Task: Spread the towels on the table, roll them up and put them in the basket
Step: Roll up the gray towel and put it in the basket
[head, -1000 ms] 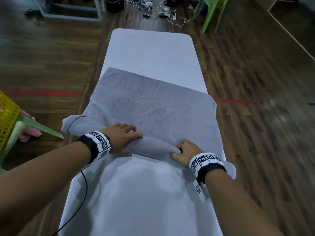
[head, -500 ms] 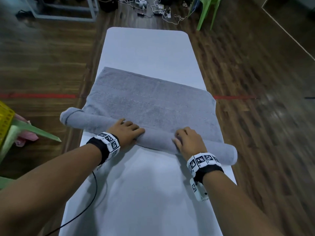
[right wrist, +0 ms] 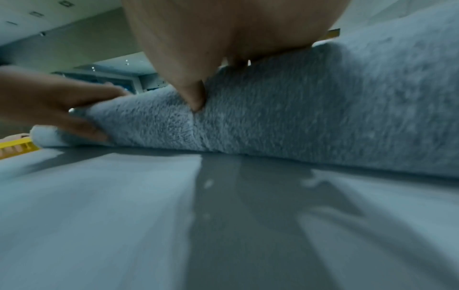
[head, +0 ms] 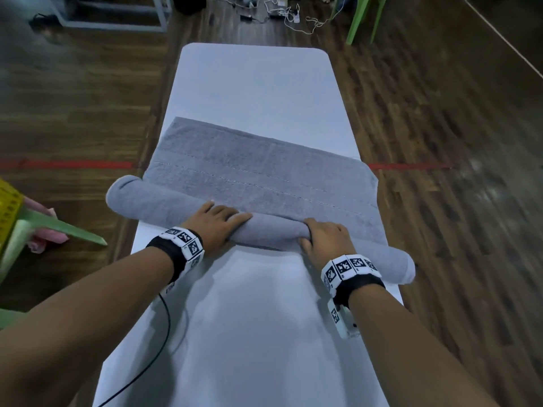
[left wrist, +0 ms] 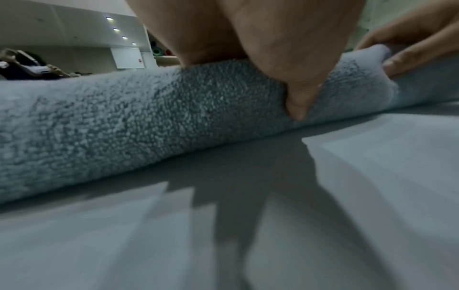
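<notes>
A grey towel point(head: 252, 174) lies across the white table point(head: 255, 83), its near part wound into a thick roll point(head: 152, 201) that runs from the left edge to the right edge. My left hand point(head: 217, 224) lies over the roll left of centre, thumb point(left wrist: 298, 100) dug into its near side. My right hand point(head: 326, 239) grips the roll right of centre, fingers over the top and thumb point(right wrist: 193, 94) pressed into the near face. The far half of the towel is flat. A corner of the yellow basket point(head: 7, 212) shows at the left edge.
A pink cloth point(head: 44, 239) lies on the wooden floor beside a green chair leg point(head: 58, 227) by the basket. Another green chair point(head: 364, 16) and cables point(head: 282, 13) sit beyond the table's far end. A black cable point(head: 164, 327) trails from my left wristband.
The roll has moved away from me over the flat part and grown thicker and more even. Both hands moved forward with it, the right one from its near side onto its top.
</notes>
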